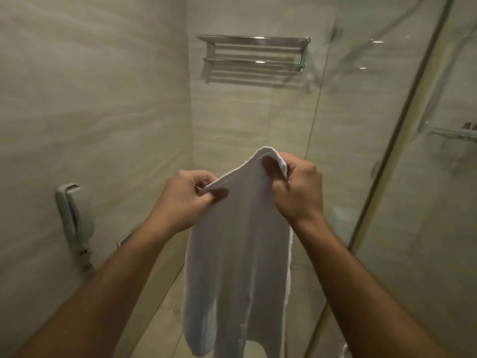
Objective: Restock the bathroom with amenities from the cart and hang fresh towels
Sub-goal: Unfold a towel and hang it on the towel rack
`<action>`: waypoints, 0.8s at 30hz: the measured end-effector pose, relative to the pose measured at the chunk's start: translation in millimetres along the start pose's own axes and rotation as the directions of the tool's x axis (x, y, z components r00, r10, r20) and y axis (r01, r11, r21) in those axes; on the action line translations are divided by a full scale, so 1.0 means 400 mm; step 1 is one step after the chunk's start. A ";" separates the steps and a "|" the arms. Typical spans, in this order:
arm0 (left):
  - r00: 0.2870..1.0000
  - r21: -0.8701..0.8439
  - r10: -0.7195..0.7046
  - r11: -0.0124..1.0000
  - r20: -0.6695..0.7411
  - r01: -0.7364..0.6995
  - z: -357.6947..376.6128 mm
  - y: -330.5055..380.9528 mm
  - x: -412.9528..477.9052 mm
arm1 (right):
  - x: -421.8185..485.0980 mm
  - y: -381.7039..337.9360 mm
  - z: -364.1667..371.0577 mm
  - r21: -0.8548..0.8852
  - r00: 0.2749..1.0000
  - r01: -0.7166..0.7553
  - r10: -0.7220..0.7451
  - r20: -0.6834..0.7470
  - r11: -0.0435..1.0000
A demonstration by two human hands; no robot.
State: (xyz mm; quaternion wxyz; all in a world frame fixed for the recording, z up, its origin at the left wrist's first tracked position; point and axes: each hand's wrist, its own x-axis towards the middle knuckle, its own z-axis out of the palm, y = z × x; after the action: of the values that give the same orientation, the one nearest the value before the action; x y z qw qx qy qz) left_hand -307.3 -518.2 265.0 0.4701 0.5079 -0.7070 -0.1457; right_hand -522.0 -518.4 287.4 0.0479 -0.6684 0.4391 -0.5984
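Both hands, left hand point(184, 200) and right hand point(296, 188), pinch towel's point(237, 254) top edge.

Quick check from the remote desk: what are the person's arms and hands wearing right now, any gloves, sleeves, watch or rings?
Nothing worn shows. The left hand and right hand are bare, with no gloves and no rings visible. Both forearms are bare up to the picture's edge: no sleeves, watch or wristband in view.
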 end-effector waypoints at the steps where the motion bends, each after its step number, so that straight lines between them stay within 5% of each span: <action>1: 1.000 0.019 -0.004 1.000 0.016 0.004 0.018 -0.024 0.018 | 0.030 0.023 0.022 0.010 1.000 -0.013 0.013 -0.003 1.000; 8: 0.981 0.218 -0.163 0.966 0.101 0.138 0.128 -0.240 0.128 | 0.220 0.186 0.115 0.128 0.987 -0.146 0.154 -0.051 0.981; 13: 0.961 0.249 -0.275 0.932 0.009 0.265 0.143 -0.315 0.219 | 0.295 0.279 0.137 0.135 0.935 -0.312 0.329 -0.133 0.941; 24: 0.974 0.414 0.020 0.907 -0.226 0.078 0.123 -0.341 0.497 | 0.464 0.452 0.220 0.149 0.876 -0.405 0.429 -0.219 0.902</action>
State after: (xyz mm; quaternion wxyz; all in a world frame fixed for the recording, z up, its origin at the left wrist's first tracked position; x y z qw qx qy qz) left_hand -276.4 -762.0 249.1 0.4242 0.6209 -0.6563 0.0614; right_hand -562.7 -788.7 296.8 0.1537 -0.4754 0.5453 -0.6730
